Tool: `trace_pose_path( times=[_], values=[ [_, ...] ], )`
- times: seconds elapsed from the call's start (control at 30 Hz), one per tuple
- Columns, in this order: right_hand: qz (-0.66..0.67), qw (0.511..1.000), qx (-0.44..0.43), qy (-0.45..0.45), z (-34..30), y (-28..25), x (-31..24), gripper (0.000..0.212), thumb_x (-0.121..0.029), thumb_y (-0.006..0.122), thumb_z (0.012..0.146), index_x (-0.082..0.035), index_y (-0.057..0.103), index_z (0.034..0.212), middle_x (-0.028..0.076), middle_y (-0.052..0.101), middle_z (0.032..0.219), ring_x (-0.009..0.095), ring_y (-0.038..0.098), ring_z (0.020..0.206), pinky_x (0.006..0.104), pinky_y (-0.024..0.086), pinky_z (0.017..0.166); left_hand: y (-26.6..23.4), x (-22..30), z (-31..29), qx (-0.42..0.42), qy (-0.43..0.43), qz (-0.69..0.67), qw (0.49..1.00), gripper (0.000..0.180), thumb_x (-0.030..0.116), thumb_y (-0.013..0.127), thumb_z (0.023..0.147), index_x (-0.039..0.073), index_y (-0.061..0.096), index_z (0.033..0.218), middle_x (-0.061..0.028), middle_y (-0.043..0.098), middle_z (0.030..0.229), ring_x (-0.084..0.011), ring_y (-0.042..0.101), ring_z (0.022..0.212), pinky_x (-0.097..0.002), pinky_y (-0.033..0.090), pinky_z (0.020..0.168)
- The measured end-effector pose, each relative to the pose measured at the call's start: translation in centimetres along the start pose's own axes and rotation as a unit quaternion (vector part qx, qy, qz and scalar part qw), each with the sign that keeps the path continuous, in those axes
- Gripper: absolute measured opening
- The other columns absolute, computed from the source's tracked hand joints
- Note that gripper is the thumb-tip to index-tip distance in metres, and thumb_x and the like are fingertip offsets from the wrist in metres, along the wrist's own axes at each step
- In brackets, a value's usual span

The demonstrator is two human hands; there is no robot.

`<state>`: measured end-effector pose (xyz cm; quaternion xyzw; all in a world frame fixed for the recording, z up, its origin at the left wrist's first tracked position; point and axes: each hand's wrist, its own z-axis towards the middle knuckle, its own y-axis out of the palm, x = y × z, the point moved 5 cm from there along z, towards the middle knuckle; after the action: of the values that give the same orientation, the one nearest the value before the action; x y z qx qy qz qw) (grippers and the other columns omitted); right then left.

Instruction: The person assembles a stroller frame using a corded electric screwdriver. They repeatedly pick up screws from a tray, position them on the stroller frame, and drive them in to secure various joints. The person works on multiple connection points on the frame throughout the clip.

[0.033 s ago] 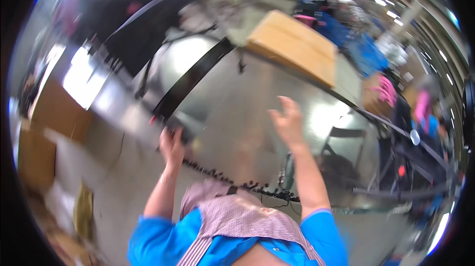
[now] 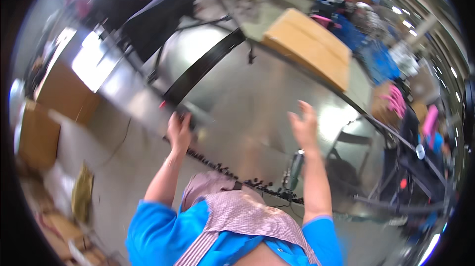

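My left hand [image 2: 179, 131] is at the left front edge of a shiny metal table [image 2: 242, 98], beside a dark, blurred object [image 2: 191, 119] I cannot make out. Motion smears its fingers, so I cannot tell whether they grip it. Just beyond lies a long black strip [image 2: 204, 66] with a small red spot at its near end. Over the table's right part, my right hand [image 2: 304, 126] is open, fingers spread, nothing in it. Below that hand is a dark green cylindrical tool [image 2: 294, 171], apparently a power screwdriver. Several small black pieces [image 2: 260, 184] line the near edge.
A cardboard box [image 2: 309, 48] lies at the table's far edge. Folded black frames [image 2: 405, 167] stand to the right. Brown cartons [image 2: 39, 135] and an olive-coloured package [image 2: 82, 193] are on the left. Black fabric [image 2: 163, 16] hangs over the far left.
The whole view has shifted slightly, so the table and boxes appear farther right. Both hands keep about the same places relative to the table.
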<state>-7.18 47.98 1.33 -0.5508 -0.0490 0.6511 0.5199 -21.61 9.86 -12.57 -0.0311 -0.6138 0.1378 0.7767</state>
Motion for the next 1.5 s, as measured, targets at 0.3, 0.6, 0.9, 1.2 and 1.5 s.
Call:
trace_pose_path(
  times=[0.3, 0.6, 0.9, 1.2, 1.5],
  values=[
    [-0.165, 0.918, -0.042, 0.359, -15.3, -4.0, 24.2, 0.060, -0.038, 0.074, 0.078, -0.002, 0.058, 0.124, 0.022, 0.063, 0.120, 0.033, 0.062, 0.110, 0.0395, 0.050, 0.093, 3.3, -14.9, 12.2, -0.054, -0.036, 0.096, 0.993, 0.029, 0.029, 0.064, 0.093, 0.000, 0.060, 0.097, -0.0130, 0.067, 0.087, -0.0248, 0.063, 0.079, -0.0384, 0.049, 0.072],
    [-0.184, 0.812, -0.167, 0.528, -20.0, 0.4, 22.8, 0.072, -0.057, 0.071, 0.075, 0.000, 0.059, 0.117, 0.019, 0.066, 0.113, 0.034, 0.064, 0.106, 0.0424, 0.051, 0.089, 6.0, -12.6, 10.4, -0.018, -0.027, 0.154, 0.988, 0.038, 0.019, 0.068, 0.090, -0.005, 0.053, 0.116, -0.0124, 0.064, 0.095, -0.0145, 0.061, 0.076, -0.0275, 0.052, 0.060],
    [0.478, 0.689, 0.021, 0.545, -23.8, -2.6, 20.6, 0.041, -0.039, 0.058, 0.094, -0.001, 0.056, 0.107, 0.009, 0.061, 0.077, 0.016, 0.061, 0.063, 0.0295, 0.053, 0.055, 17.4, -0.8, -11.8, -0.549, 0.066, 0.096, 0.828, 0.012, 0.005, 0.065, 0.088, 0.005, 0.068, 0.099, -0.0067, 0.069, 0.093, -0.0141, 0.065, 0.080, -0.0291, 0.054, 0.070],
    [0.574, 0.655, 0.146, 0.469, -32.9, -9.3, 12.3, 0.047, -0.039, 0.053, 0.095, 0.001, 0.045, 0.118, 0.013, 0.060, 0.077, 0.020, 0.059, 0.048, 0.0312, 0.047, 0.043, 24.1, 6.7, -28.1, -0.729, 0.294, -0.045, 0.617, 0.007, 0.005, 0.066, 0.077, 0.008, 0.068, 0.084, -0.0044, 0.061, 0.082, -0.0255, 0.058, 0.079, -0.0344, 0.051, 0.070],
    [0.501, 0.653, 0.201, 0.531, -39.8, -9.8, 8.6, 0.049, -0.039, 0.055, 0.094, 0.001, 0.045, 0.120, 0.012, 0.059, 0.077, 0.020, 0.057, 0.047, 0.0308, 0.045, 0.042, 27.5, 5.6, -35.3, -0.761, 0.444, 0.015, 0.473, 0.009, 0.014, 0.066, 0.072, 0.013, 0.072, 0.078, -0.0010, 0.060, 0.083, -0.0219, 0.056, 0.087, -0.0369, 0.047, 0.076]
  ],
)
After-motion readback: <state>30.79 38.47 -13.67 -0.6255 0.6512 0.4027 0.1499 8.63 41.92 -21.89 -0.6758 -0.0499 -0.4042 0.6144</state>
